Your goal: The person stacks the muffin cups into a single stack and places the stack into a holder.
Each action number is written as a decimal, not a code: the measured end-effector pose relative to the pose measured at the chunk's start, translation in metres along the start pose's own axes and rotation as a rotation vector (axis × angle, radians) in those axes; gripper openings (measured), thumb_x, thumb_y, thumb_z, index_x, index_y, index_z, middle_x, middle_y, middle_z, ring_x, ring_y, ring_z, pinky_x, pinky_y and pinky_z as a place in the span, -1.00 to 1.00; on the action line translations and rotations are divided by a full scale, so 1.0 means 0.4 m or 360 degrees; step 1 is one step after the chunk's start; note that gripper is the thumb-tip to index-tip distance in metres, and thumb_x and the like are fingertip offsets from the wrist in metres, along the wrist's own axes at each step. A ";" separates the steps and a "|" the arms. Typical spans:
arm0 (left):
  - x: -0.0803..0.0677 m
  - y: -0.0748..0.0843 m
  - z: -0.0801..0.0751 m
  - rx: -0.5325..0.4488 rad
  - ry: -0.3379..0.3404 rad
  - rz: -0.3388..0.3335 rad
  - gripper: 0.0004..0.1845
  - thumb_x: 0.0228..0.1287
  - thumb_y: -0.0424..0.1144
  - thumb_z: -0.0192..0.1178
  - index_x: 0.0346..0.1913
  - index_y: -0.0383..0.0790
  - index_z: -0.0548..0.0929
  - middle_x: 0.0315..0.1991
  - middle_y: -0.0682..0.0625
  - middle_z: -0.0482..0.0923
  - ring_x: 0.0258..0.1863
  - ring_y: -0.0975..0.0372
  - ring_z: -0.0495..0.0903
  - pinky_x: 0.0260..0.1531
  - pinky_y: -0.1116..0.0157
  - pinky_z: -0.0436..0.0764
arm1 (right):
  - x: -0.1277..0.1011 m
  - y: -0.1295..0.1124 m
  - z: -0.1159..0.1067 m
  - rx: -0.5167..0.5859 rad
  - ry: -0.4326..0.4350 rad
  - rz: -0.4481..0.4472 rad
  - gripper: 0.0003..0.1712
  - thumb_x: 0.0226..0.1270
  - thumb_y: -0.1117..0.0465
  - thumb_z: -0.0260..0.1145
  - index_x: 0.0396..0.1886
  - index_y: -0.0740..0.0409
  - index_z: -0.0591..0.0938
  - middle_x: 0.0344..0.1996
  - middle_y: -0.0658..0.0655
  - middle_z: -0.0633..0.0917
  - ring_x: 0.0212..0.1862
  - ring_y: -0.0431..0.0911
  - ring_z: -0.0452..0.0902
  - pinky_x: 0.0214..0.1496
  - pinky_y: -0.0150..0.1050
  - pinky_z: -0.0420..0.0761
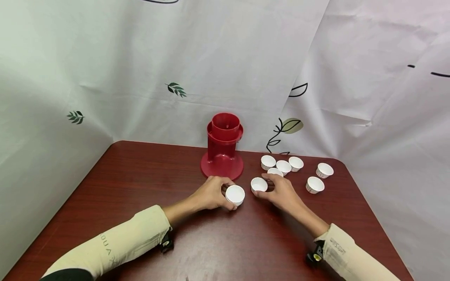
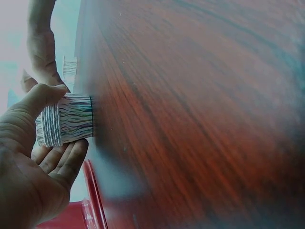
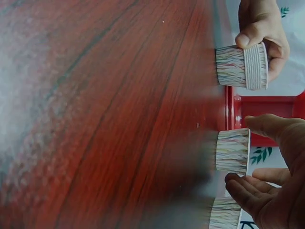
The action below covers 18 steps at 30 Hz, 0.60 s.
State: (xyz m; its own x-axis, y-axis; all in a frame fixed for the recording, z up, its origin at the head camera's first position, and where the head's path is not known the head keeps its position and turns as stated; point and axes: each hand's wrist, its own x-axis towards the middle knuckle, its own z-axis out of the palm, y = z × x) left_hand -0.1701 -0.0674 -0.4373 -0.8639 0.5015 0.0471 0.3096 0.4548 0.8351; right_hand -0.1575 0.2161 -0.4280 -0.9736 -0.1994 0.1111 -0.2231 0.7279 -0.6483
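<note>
My left hand (image 1: 212,193) grips a short stack of nested white paper baking cups (image 1: 235,194) between thumb and fingers. In the left wrist view the stack (image 2: 71,120) shows several rims packed together and wavy coloured lines down its side. My right hand (image 1: 282,192) has its thumb and fingertips on opposite sides of a single paper baking cup (image 1: 259,184), just right of the stack. That cup (image 3: 232,151) stands upright with its base at the tabletop in the right wrist view. Another baking cup (image 1: 275,171) is partly hidden behind the right hand.
A red plastic stand (image 1: 222,166) with a round base and an open cylinder on top is behind the hands. More baking cups (image 1: 283,166) stand at the back right, two of them (image 1: 314,185) farther right. A white printed cloth (image 1: 211,58) hangs behind the brown table (image 1: 147,168).
</note>
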 end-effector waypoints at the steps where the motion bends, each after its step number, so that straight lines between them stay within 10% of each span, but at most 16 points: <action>1: 0.000 0.000 0.000 0.0006 0.0002 0.0002 -0.42 -0.16 -0.27 0.85 0.01 -0.21 0.85 -0.24 0.09 0.87 -0.27 0.39 0.73 -0.16 0.41 0.72 | 0.001 0.000 0.003 0.0000 -0.0002 0.0002 -0.16 0.27 0.03 0.73 0.43 0.38 0.68 0.27 0.34 0.82 0.18 0.12 0.89 0.29 0.11 0.83; 18: 0.001 -0.002 0.000 0.0070 0.0021 0.0026 -0.42 -0.19 -0.25 0.87 -0.01 -0.16 0.87 -0.23 0.12 0.87 -0.24 0.39 0.71 -0.11 0.38 0.70 | 0.019 -0.008 0.033 0.0020 -0.0031 -0.0012 -0.32 0.21 0.06 0.76 0.28 0.22 0.78 0.06 0.17 0.87 0.00 -0.07 0.85 0.09 -0.16 0.78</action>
State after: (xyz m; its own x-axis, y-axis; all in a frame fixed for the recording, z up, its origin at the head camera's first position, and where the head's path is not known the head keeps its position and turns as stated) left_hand -0.1707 -0.0678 -0.4380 -0.8636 0.4996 0.0681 0.3407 0.4787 0.8091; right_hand -0.1634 0.2036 -0.4351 -0.9708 -0.2176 0.1014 -0.2295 0.7180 -0.6571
